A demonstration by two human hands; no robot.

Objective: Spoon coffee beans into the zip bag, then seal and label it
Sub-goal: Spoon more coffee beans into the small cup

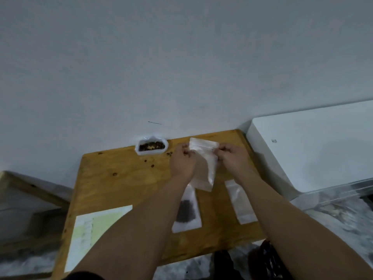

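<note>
Clear, limp plastic zip bag (203, 164) hangs between my hands above the far right part of the yellow-brown wooden desk (113, 178). Its long axis runs from the mouth at the far end down toward me, slightly tilted. My left hand (182, 160) pinches one side of the mouth strip and my right hand (232, 158) pinches the other, fingers curled. Whether the mouth is parted I cannot tell. The bag looks empty.

The white plastic tub (151, 146) of dark brown coffee beans sits at the desk's far edge, just left of the bag and nearer my left hand, with loose beans (152, 165) scattered before it. I see no spoon.

Flat on the desk under my forearms lie a filled pouch (186, 213) with a dark mass and, right of it, an empty pouch (241, 203). A pale yellow-and-white sheet (94, 229), likely labels, lies at the near left corner.
</note>
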